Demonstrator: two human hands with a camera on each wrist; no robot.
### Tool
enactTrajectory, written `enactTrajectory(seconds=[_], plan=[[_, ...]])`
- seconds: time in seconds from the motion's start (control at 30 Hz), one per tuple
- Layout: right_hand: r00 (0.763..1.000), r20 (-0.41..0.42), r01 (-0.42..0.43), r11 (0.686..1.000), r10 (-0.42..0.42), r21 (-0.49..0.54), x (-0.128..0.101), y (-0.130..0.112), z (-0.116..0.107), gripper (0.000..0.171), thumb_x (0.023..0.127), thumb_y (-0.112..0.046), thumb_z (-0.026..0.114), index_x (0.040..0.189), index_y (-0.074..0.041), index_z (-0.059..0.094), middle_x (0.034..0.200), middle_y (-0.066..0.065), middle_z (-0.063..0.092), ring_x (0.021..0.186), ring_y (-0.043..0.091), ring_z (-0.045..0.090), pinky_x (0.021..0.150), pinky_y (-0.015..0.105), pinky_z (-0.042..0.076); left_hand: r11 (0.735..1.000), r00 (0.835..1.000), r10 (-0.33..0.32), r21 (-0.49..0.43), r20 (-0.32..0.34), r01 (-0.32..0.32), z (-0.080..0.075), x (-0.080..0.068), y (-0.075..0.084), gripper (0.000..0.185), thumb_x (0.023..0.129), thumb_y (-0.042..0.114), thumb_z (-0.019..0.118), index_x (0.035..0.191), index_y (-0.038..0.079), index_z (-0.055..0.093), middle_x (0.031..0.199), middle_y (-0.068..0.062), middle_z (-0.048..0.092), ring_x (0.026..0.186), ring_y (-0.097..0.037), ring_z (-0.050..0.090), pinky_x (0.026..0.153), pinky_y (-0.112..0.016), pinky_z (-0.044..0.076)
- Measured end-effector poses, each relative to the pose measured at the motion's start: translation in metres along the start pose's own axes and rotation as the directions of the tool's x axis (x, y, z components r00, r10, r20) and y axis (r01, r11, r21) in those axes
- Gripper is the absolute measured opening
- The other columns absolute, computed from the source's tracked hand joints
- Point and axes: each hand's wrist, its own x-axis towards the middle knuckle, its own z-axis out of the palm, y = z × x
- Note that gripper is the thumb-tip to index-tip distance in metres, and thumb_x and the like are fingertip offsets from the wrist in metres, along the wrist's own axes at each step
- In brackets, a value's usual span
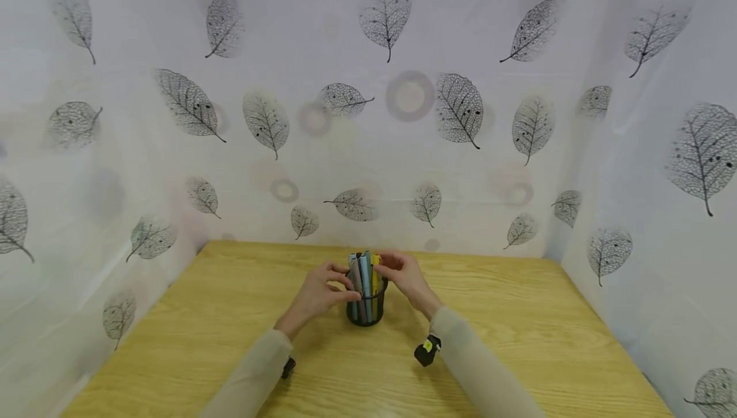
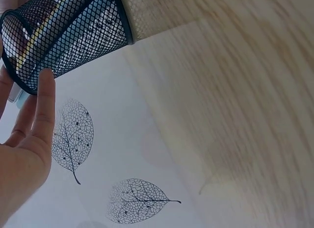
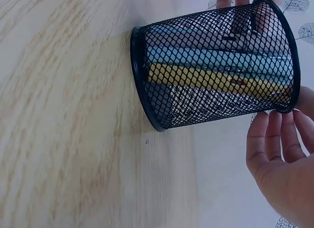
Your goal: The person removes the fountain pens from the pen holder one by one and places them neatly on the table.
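A black mesh pen cup (image 1: 365,323) stands upright on the wooden table, with several flat-sided pens in it. Among these are a light blue pen (image 1: 364,277), a greyish pen (image 1: 356,275) and a yellow pen (image 1: 375,272). My left hand (image 1: 313,291) holds the cup from the left, thumb toward the front and fingertips on the mesh near the rim. From the other side my right hand (image 1: 407,279) grips it at the rim, fingers (image 3: 272,139) against the outside and thumb close by the yellow pen. The pens' lower parts show through the mesh in the right wrist view.
The wooden table (image 1: 489,341) reaches back to a pale leaf-printed curtain (image 1: 357,149), which also hangs along both sides. A small black device with a yellow mark (image 1: 427,349) is strapped at the right wrist.
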Motion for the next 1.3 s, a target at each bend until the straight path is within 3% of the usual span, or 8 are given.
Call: enactTrajectory(seconds=[0.2,0.4,0.6,0.87,1.07,1.3], plan=[[0.999,-0.032,-0.029,0.999,0.029,0.014,-0.001,-0.002,-0.001,0.033,0.090,-0.016,0.072,0.121,-0.006,0.067,0.112,0.010,0.070,0.097,0.014,0.065,0.084,0.034,0.056,1.000,1.000,0.000,0.011,0.000,0.000,0.000,0.000,-0.001,0.019,0.074,0.036,0.085,0.074,0.021,0.073,0.112,-0.001,0.063,0.103,-0.022,0.060,0.072,-0.026,0.051],[0.995,-0.097,0.007,0.999,-0.002,0.042,-0.006,-0.007,0.001,0.035,0.090,-0.017,0.072,0.122,-0.003,0.065,0.116,0.015,0.068,0.102,0.019,0.065,0.086,0.037,0.056,1.000,1.000,-0.022,-0.017,0.010,0.022,-0.001,-0.001,-0.001,0.019,0.075,0.035,0.085,0.076,0.019,0.074,0.113,-0.002,0.062,0.105,-0.025,0.062,0.074,-0.030,0.054],[0.995,-0.103,0.018,0.998,-0.011,0.060,-0.008,-0.012,0.001,0.034,0.092,-0.016,0.070,0.123,-0.003,0.064,0.114,0.013,0.068,0.098,0.014,0.064,0.085,0.033,0.056,0.998,0.999,-0.038,-0.056,0.031,0.039,0.000,-0.003,-0.002,0.019,0.075,0.032,0.085,0.078,0.017,0.074,0.115,-0.004,0.061,0.107,-0.027,0.062,0.076,-0.031,0.058],[0.991,-0.126,0.063,0.985,-0.043,0.158,-0.004,-0.019,-0.008,0.031,0.092,-0.005,0.067,0.122,0.001,0.063,0.105,0.010,0.068,0.089,0.013,0.066,0.086,0.044,0.056,1.000,1.000,-0.022,-0.017,0.016,0.022,0.001,0.001,-0.002,0.019,0.074,0.037,0.085,0.076,0.022,0.073,0.114,0.000,0.062,0.106,-0.025,0.061,0.076,-0.030,0.054],[0.993,-0.113,0.068,0.977,-0.045,0.201,0.000,-0.018,-0.013,0.032,0.093,-0.004,0.065,0.124,0.004,0.060,0.099,0.002,0.066,0.088,0.012,0.066,0.085,0.044,0.057,1.000,1.000,-0.009,0.006,0.009,0.009,0.000,0.001,-0.001,0.018,0.074,0.036,0.085,0.074,0.022,0.074,0.112,0.001,0.063,0.108,-0.024,0.059,0.080,-0.033,0.052],[0.992,-0.111,0.080,0.966,-0.054,0.245,0.002,-0.019,-0.015,0.035,0.094,-0.005,0.065,0.126,0.005,0.059,0.100,0.001,0.067,0.088,0.011,0.067,0.086,0.045,0.057,1.000,1.000,-0.016,0.009,0.015,0.016,-0.001,0.002,0.000,0.017,0.074,0.036,0.085,0.075,0.023,0.074,0.112,0.000,0.063,0.109,-0.024,0.059,0.082,-0.035,0.051]])
